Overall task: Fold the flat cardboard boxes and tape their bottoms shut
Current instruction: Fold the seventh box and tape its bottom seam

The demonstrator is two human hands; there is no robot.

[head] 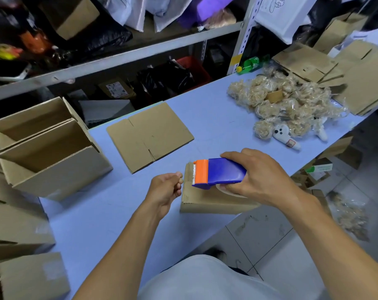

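Head view: tape dispenser (218,173) in right hand (259,177).

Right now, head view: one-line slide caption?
Right hand holds tape dispenser over box; left hand pinches the tape end.

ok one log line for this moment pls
right hand: grips blue and orange tape dispenser | left hand: pinched at its blade end | under: brown cardboard box | blue table
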